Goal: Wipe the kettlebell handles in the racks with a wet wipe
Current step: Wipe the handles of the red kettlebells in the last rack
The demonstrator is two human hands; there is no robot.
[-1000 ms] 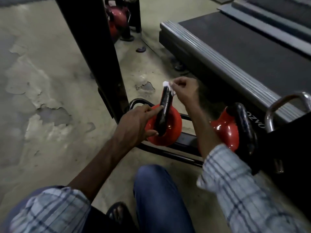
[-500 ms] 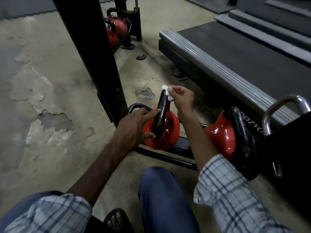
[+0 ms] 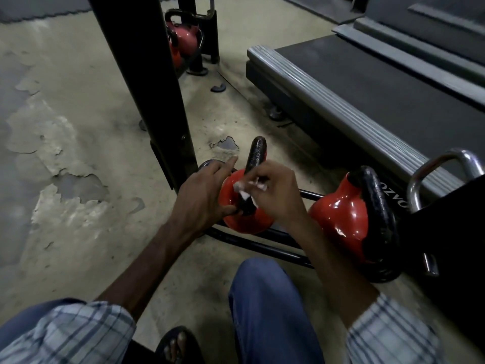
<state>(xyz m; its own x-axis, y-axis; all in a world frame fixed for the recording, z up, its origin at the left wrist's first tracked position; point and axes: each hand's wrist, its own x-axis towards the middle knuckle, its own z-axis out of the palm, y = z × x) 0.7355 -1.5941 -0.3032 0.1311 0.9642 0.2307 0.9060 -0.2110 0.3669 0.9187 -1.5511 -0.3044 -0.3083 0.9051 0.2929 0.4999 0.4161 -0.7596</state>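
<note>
A small red kettlebell (image 3: 246,222) with a black handle (image 3: 256,156) sits on the low black rack rail (image 3: 262,248). My left hand (image 3: 204,193) rests on its left side, thumb on the handle's base and index finger stretched out. My right hand (image 3: 275,193) pinches a white wet wipe (image 3: 242,190) against the lower part of that handle. A bigger red kettlebell (image 3: 338,214) with a thick black handle (image 3: 380,219) stands to the right on the same rack.
A black rack upright (image 3: 147,82) rises just left of the hands. A treadmill deck (image 3: 367,82) lies to the right, with a chrome handle (image 3: 446,164) near it. More red kettlebells (image 3: 183,40) sit in a far rack. My knee (image 3: 270,306) is below, over worn flooring.
My right hand has slid the wipe from the top of the handle down to its lower part. My left index finger has lifted and straightened. The view has shifted slightly.
</note>
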